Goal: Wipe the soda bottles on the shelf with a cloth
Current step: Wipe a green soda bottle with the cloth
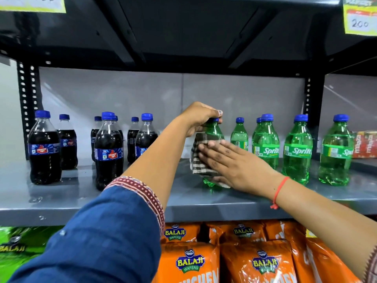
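Observation:
On the grey shelf [81, 203] stands a green Sprite bottle [213, 130] with a blue cap. My left hand [201, 117] grips its neck and cap from above. My right hand [228, 160] lies flat, fingers stretched, pressing a brown-and-white checked cloth [196, 158] against the bottle's front. The cloth hides the label and most of the body; only the shoulder and base show. Several more green Sprite bottles [297, 148] stand to the right. Several dark cola bottles [109, 152] stand to the left.
A dark upper shelf [183, 37] hangs low over the bottles, with yellow price tags [360, 17] on its edge. Black perforated posts [27, 99] flank the bay. Red drink packs [365, 144] sit at far right. Orange wafer bags [255, 260] fill the shelf below.

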`<action>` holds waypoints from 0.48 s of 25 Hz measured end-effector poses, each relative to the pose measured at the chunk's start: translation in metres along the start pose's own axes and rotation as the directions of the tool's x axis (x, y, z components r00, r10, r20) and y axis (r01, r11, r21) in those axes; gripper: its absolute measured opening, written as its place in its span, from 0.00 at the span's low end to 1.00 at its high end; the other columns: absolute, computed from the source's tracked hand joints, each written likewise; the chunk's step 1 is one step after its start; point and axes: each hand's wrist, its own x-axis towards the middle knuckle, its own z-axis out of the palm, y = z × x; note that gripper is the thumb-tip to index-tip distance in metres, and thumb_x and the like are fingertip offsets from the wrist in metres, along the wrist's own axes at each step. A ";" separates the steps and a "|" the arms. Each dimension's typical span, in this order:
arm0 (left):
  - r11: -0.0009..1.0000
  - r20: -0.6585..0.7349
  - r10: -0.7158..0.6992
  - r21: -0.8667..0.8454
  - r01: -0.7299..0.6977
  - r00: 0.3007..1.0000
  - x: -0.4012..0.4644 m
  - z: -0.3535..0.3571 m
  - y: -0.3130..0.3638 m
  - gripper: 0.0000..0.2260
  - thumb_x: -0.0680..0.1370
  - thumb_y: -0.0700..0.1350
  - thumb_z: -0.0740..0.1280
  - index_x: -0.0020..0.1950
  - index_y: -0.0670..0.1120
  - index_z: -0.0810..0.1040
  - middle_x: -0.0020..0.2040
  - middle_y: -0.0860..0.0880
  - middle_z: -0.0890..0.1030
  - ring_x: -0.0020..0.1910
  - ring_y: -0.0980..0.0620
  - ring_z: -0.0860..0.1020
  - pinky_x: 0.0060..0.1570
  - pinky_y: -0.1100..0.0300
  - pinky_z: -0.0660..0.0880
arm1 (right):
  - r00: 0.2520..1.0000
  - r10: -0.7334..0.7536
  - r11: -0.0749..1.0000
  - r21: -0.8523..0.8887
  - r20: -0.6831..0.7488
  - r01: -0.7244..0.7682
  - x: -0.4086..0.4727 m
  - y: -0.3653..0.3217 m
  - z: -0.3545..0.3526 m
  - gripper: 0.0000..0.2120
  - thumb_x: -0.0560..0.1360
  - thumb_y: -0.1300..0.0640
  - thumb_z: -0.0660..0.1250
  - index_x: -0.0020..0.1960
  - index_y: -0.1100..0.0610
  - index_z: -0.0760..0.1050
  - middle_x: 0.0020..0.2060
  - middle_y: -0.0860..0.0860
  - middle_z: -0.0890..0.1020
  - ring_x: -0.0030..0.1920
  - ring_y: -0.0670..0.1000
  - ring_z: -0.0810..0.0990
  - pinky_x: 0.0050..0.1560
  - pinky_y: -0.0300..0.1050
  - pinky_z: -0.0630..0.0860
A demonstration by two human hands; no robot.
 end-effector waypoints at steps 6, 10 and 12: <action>1.000 -0.017 -0.013 0.006 0.013 1.000 -0.002 0.001 0.001 0.09 0.73 0.41 0.65 0.51 0.39 0.78 0.40 0.47 0.81 0.41 0.52 0.79 0.51 0.57 0.77 | 0.997 0.067 0.994 0.083 0.025 -0.069 -0.003 -0.003 -0.002 0.28 0.72 0.49 0.54 0.68 0.60 0.63 0.66 0.56 0.73 0.67 0.57 0.68 0.71 0.49 0.52; 0.995 -0.051 -0.003 0.102 0.008 0.999 -0.005 0.003 0.003 0.07 0.73 0.42 0.66 0.47 0.40 0.79 0.43 0.44 0.82 0.42 0.51 0.79 0.51 0.56 0.78 | 0.999 -0.039 0.965 0.262 0.015 0.034 -0.010 -0.011 -0.018 0.21 0.70 0.60 0.54 0.58 0.59 0.77 0.56 0.54 0.82 0.58 0.57 0.79 0.53 0.53 0.79; 0.960 -0.144 0.118 0.268 -0.076 0.983 -0.011 0.010 0.007 0.08 0.73 0.44 0.66 0.46 0.41 0.81 0.51 0.43 0.83 0.51 0.49 0.79 0.60 0.53 0.74 | 0.997 0.036 0.920 0.387 0.073 -0.061 -0.010 -0.011 -0.037 0.21 0.70 0.60 0.53 0.55 0.57 0.79 0.53 0.53 0.84 0.53 0.54 0.82 0.44 0.48 0.82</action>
